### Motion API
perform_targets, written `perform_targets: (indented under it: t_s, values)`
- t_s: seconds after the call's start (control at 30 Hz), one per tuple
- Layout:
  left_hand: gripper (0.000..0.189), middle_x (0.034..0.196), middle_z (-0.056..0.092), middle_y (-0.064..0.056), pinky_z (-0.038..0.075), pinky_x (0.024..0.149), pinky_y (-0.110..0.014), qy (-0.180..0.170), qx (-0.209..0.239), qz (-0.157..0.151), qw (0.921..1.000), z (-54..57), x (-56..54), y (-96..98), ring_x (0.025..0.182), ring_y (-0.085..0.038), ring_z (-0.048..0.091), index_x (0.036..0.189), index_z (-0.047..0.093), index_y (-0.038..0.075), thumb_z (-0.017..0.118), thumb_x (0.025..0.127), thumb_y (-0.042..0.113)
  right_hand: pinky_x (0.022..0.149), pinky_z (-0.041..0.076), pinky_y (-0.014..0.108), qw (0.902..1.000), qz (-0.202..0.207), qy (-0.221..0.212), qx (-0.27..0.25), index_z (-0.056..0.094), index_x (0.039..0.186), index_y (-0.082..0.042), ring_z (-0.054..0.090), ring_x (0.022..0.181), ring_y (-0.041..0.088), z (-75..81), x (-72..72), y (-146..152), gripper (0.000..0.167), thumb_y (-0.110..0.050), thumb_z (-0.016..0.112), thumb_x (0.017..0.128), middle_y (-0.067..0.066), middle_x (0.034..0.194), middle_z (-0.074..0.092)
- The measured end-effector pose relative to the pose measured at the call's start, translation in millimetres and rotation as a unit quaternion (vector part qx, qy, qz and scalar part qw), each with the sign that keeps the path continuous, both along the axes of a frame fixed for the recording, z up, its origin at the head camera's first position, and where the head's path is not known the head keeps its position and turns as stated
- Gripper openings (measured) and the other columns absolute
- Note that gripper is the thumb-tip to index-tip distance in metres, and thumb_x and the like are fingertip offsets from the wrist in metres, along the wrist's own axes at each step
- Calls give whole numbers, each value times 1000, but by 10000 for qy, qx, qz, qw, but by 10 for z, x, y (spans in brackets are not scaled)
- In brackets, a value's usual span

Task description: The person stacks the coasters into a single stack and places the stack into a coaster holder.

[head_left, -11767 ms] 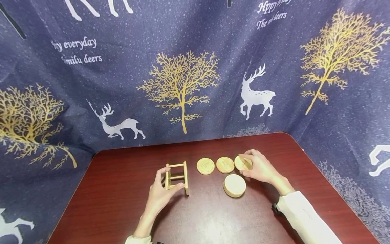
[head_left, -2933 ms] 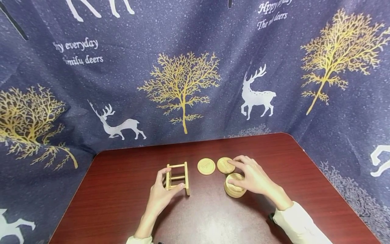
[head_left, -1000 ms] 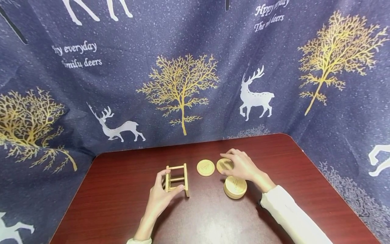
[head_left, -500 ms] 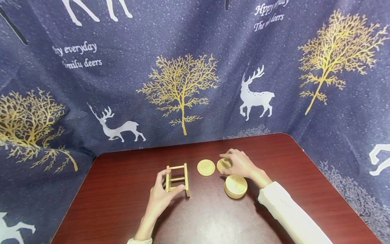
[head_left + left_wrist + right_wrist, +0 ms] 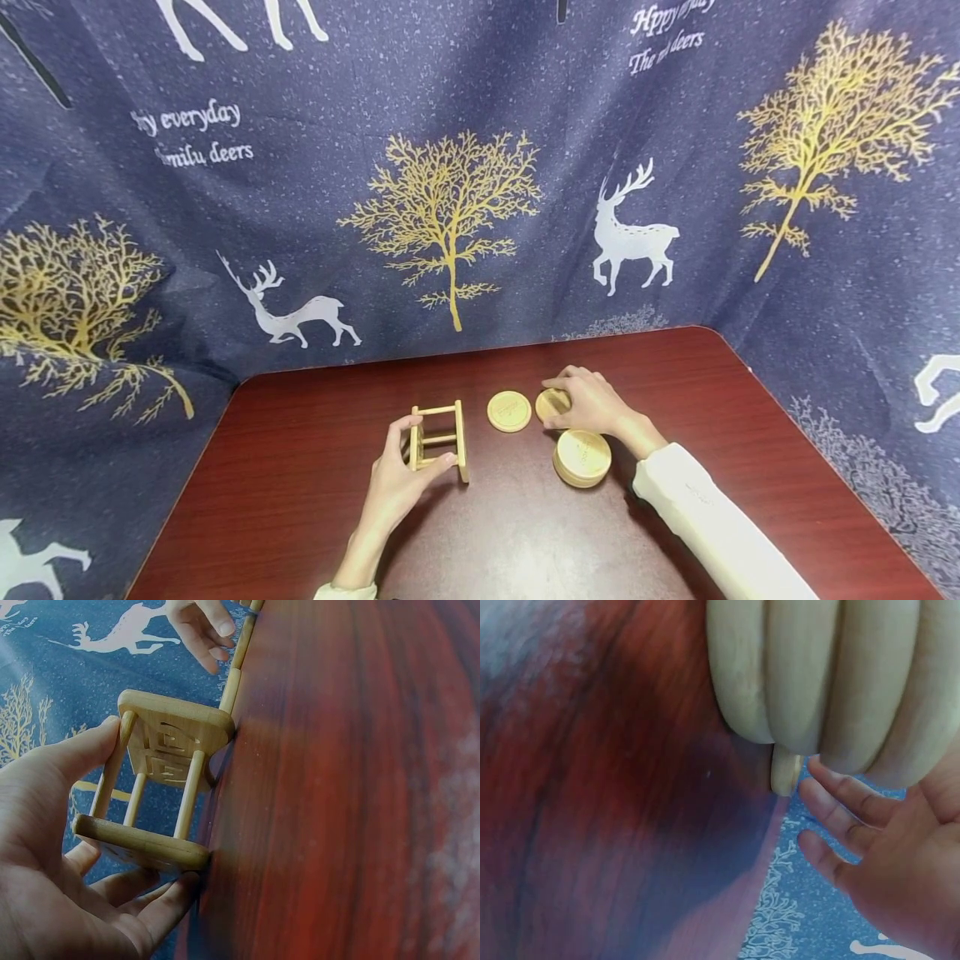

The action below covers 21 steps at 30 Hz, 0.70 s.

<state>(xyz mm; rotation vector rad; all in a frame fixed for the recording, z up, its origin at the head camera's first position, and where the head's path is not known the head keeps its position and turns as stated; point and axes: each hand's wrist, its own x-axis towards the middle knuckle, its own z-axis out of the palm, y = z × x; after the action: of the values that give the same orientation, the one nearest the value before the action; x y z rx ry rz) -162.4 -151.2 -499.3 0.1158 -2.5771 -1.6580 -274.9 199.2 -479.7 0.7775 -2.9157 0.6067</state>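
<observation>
My left hand (image 5: 393, 475) holds a small wooden coaster rack (image 5: 438, 437) at the table's left middle, thumb and fingers spanning its sides. In the left wrist view, the rack (image 5: 176, 735) shows two end plates with cut-out slots, joined by round dowels. My right hand (image 5: 592, 404) bends over a round wooden coaster (image 5: 553, 403), finger at its far edge and thumb at its near edge. A stack of several coasters (image 5: 582, 457) stands just in front of that hand. It covers part of the view of the right fingers (image 5: 829, 810) in the right wrist view.
Another engraved coaster (image 5: 509, 412) lies flat between the rack and the right hand. The glossy red-brown table (image 5: 300, 483) ends at the back against a blue cloth (image 5: 525, 250) printed with deer and trees.
Since the oldest frame, the rightmost coaster of the row has moved onto the stack. My right hand has shifted left to the middle coaster. The left hand keeps its hold on the rack.
</observation>
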Motion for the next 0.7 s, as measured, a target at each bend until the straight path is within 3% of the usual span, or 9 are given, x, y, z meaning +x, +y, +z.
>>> perform_targets:
  t_s: [0.37, 0.4, 0.6, 0.63, 0.7]
  values:
    - [81, 159, 59, -26, 52, 112, -63, 1, -72, -1, 10000, 10, 0, 1, 139, -45, 64, 150, 53, 23, 99, 85, 36, 96, 50, 59, 9999, 79, 14, -87, 76, 140, -6, 67, 118, 39, -57, -29, 37, 75, -41, 100, 78, 15, 124, 72]
    - [81, 159, 59, -26, 53, 112, -63, 1, -71, -4, 10000, 11, 0, 1, 139, -45, 64, 150, 53, 23, 99, 85, 36, 98, 50, 56, 9996, 204, 77, -196, 75, 142, -8, 66, 120, 36, -151, -86, 86, 77, -45, 100, 79, 13, 126, 71]
    - [82, 160, 58, -25, 55, 109, -61, -25, -24, -13, 10000, 12, -2, 1, 137, -44, 66, 150, 52, 24, 99, 85, 37, 99, 50, 57, 9997, 180, 15, -176, 75, 143, -9, 66, 121, 37, -129, -87, 70, 76, -47, 98, 81, 14, 127, 71]
    - [82, 160, 58, -25, 55, 109, -61, -34, -17, -13, 10000, 13, -1, 2, 137, -44, 66, 150, 52, 24, 99, 85, 38, 98, 50, 59, 9999, 46, -77, -70, 76, 141, -7, 66, 120, 39, -32, -29, 20, 74, -43, 99, 81, 15, 126, 71]
    - [82, 160, 58, -25, 56, 107, -60, -52, -2, -13, 10000, 12, 0, 4, 135, -43, 67, 150, 52, 25, 99, 85, 38, 99, 50, 59, 9999, -8, -171, -1, 75, 141, -7, 66, 121, 39, -27, -34, 9, 74, -42, 100, 80, 15, 127, 71]
